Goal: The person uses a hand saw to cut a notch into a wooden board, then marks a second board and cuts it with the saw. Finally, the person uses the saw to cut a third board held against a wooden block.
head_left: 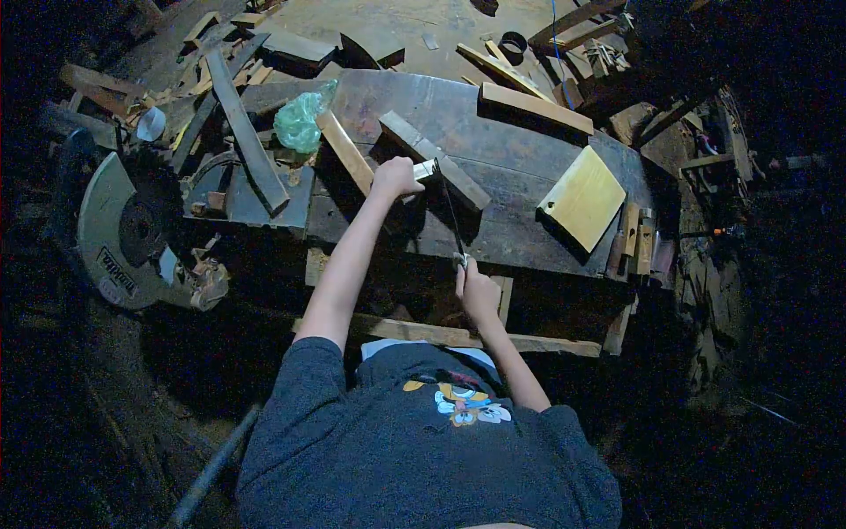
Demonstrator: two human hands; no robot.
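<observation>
My left hand (pixel 396 179) is closed around a small pale wood block (pixel 426 169), holding it over a grey board (pixel 458 179) on the workbench. Closed near the bench's front edge, my right hand (pixel 477 292) grips the near end of a long, thin, dark tool (pixel 452 212). The tool's far end meets the block's end face, or comes very close to it. Seen nearly edge-on, its exact kind cannot be made out. Beside my left hand lies a light wood strip (pixel 346 152), partly covered by the hand and forearm.
A circular saw blade guard (pixel 110 234) stands at left, by a green plastic bag (pixel 300 121). On the workbench (pixel 520 234) are a thick plank (pixel 536 109) and a yellowish board (pixel 585 198). Wooden planes (pixel 636 238) line the right edge. Scrap wood (pixel 247 132) lies behind left.
</observation>
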